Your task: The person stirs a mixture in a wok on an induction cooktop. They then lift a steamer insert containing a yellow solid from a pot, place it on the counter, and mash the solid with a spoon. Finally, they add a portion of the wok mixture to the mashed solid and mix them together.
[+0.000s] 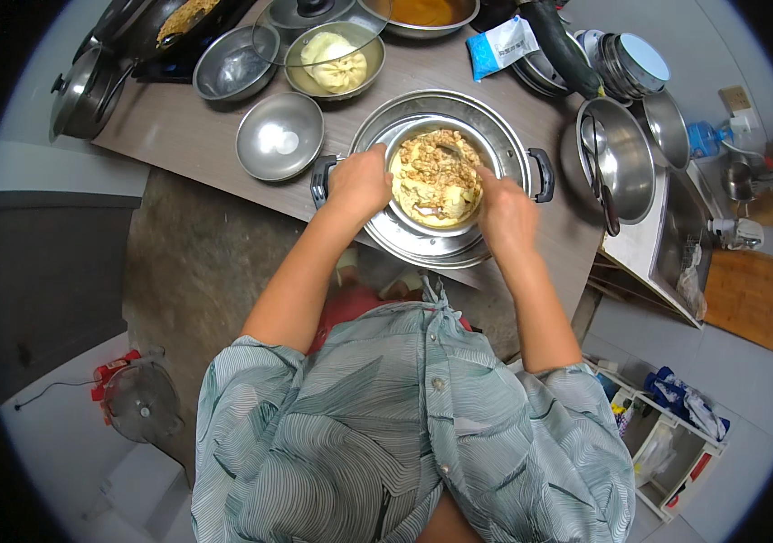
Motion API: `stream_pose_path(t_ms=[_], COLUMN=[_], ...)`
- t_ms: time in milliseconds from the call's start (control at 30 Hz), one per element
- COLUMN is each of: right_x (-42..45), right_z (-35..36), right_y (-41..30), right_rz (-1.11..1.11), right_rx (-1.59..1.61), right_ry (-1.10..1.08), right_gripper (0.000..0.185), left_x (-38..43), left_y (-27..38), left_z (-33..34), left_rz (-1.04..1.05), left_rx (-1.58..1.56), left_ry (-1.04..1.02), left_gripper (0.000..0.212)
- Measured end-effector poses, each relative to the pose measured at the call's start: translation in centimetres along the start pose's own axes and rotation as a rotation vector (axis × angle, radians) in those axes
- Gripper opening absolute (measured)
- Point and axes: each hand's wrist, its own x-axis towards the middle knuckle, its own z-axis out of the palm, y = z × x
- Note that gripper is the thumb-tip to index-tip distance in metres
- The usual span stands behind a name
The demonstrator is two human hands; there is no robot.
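Observation:
A stainless steel bowl sits in a wide steel steamer pot with black side handles. Yellow food fills the bowl, with crumbly brown minced topping spread over much of it. On the left, my left hand grips the bowl's rim. My right hand holds a metal spoon, its tip resting in the topping; the handle is mostly hidden by my fingers.
Behind are a wok of brown mince, an empty steel bowl, and a pleated pale bun in a bowl partly under a glass lid. A shallow steel dish lies left. A large basin and dark green gourd stand right.

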Motion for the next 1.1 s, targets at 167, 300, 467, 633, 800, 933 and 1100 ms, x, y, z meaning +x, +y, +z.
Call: stream_pose_path(t_ms=[167,300,467,633,800,933,1100], right_x=[-0.4,-1.1,-2.8,-2.5,-2.0,-1.6,-0.6], right_z=[1.8,-3.0,-5.5,-0.9,0.4,-2.6,1.1], right_y=[-0.9,-0.8,-2.7,-2.9,-0.9,-2.1,-2.1], right_rz=[-0.062,-0.077,-0.056,-0.021,0.071,0.104,0.055], right_rx=[0.063,0.027,-0.028,-0.010,-0.020,-0.034,-0.002], right_ry=[-0.067,-0.079,-0.093,-0.077,-0.009,0.035,0.012], right_gripper=[0.039,0.040,0.031,0.030,0.029,0.029,0.029], left_x=[0.2,-0.1,0.3,0.4,0.5,0.5,0.4], left_y=[0.1,-0.2,-0.2,-0.4,-0.5,-0.5,-0.2], left_z=[-0.2,0.2,0.0,0.3,0.3,0.4,0.0], left_rz=[0.022,0.075,0.083,0.135,0.128,0.127,0.127], left_rx=[0.026,0.049,0.056,0.039,0.054,0.065,0.076], left_ry=[-0.023,0.029,-0.025,-0.014,-0.034,-0.035,-0.051], left_gripper=[0.038,0.026,0.032,0.035,0.036,0.034,0.031])
